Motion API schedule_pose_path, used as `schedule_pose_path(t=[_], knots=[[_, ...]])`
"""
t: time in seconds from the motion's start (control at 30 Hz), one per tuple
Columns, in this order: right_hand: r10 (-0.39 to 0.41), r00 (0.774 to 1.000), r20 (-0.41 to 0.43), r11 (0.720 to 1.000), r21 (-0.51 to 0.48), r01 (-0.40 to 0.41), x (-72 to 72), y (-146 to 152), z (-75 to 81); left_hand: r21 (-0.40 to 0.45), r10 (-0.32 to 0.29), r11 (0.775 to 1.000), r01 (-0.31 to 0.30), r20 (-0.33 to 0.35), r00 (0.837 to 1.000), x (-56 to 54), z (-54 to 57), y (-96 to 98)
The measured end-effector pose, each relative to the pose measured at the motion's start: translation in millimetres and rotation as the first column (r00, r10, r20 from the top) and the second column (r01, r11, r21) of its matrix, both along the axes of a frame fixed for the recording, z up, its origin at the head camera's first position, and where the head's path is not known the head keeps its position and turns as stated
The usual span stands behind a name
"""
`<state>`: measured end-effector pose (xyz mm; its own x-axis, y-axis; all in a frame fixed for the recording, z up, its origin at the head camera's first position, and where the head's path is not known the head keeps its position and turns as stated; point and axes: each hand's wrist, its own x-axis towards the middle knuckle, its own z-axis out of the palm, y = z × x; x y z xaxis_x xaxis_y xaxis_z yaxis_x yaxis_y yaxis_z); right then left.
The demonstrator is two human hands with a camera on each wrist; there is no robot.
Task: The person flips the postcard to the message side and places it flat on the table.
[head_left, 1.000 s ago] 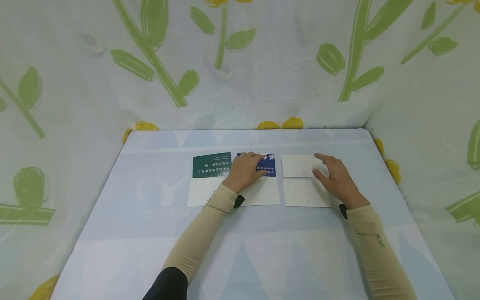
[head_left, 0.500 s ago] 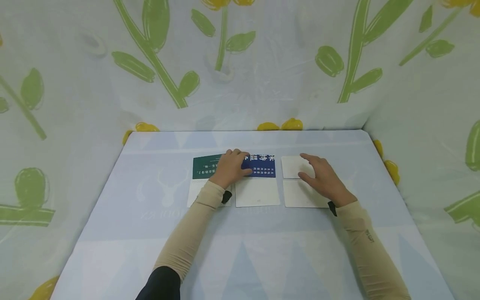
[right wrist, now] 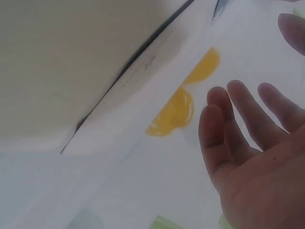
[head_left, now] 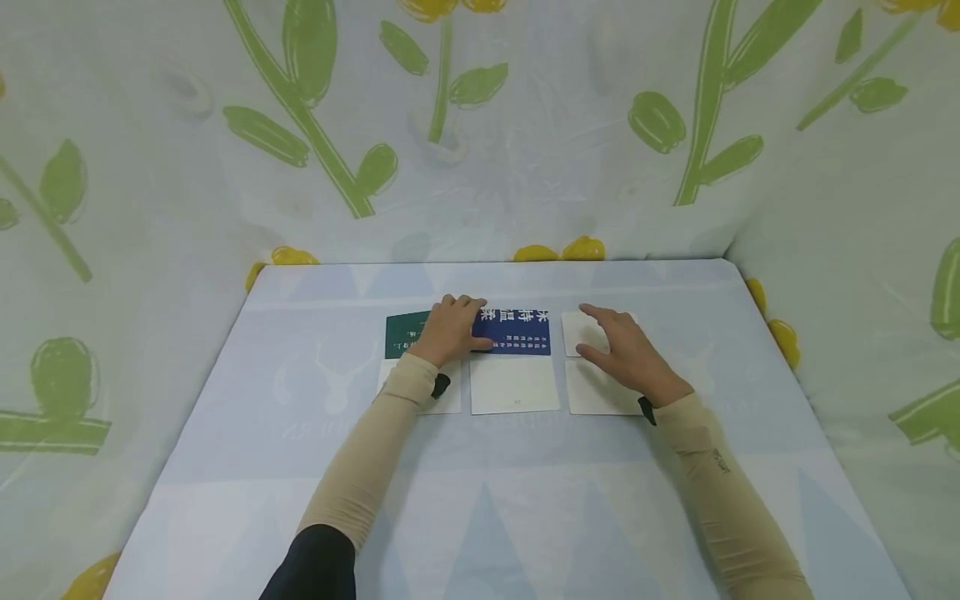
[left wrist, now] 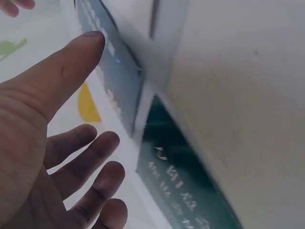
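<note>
Six flat cards lie in two rows of three on the table. In the head view my left hand hovers between the green card and the blue card, both printed with white characters; it covers part of the green one. Its thumb is spread away from its loosely bent fingers in the left wrist view, with nothing between them. My right hand, fingers relaxed and holding nothing, is over the far-row white card and the near-row right white card, hiding their right parts.
The near row also has a middle white card and a left white card, the latter partly behind my left wrist. A pale patterned cloth covers the table. Curtains with green plant prints stand around its back and sides.
Both hands have moved left. My left hand has gone from the blue card toward the green one, uncovering more of the blue card. The cards keep their places.
</note>
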<state>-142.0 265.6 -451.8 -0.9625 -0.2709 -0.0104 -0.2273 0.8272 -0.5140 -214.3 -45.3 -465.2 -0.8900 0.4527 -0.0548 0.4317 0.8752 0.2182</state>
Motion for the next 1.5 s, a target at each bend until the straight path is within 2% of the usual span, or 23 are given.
schedule_pose_path(t=[0.23,0.53,1.17,1.33,1.5], knots=[[0.041,0.999,0.002,0.999,0.019,-0.041,-7.9,-14,-0.8,-0.011,0.021,1.000,-0.020,0.036,0.999,-6.8,-7.7,-1.3],[0.076,0.997,0.010,0.997,0.029,-0.077,-21.9,-30,-2.4,-0.025,0.027,0.999,-0.025,0.065,0.998,-6.9,-5.7,0.7],[0.036,0.992,0.125,0.977,0.204,-0.061,-57.7,-58,-16.6,-0.050,0.038,0.998,-0.033,0.093,0.995,-6.1,-0.4,1.8],[-0.007,0.986,0.168,0.972,0.233,-0.033,-60.5,-65,-17.1,-0.059,0.038,0.998,-0.033,0.090,0.995,-6.8,-1.3,1.2],[-0.022,0.986,0.166,0.967,0.254,-0.021,-59.6,-69,-13.7,-0.067,0.028,0.998,-0.023,0.080,0.996,-7.7,-2.4,1.3]])
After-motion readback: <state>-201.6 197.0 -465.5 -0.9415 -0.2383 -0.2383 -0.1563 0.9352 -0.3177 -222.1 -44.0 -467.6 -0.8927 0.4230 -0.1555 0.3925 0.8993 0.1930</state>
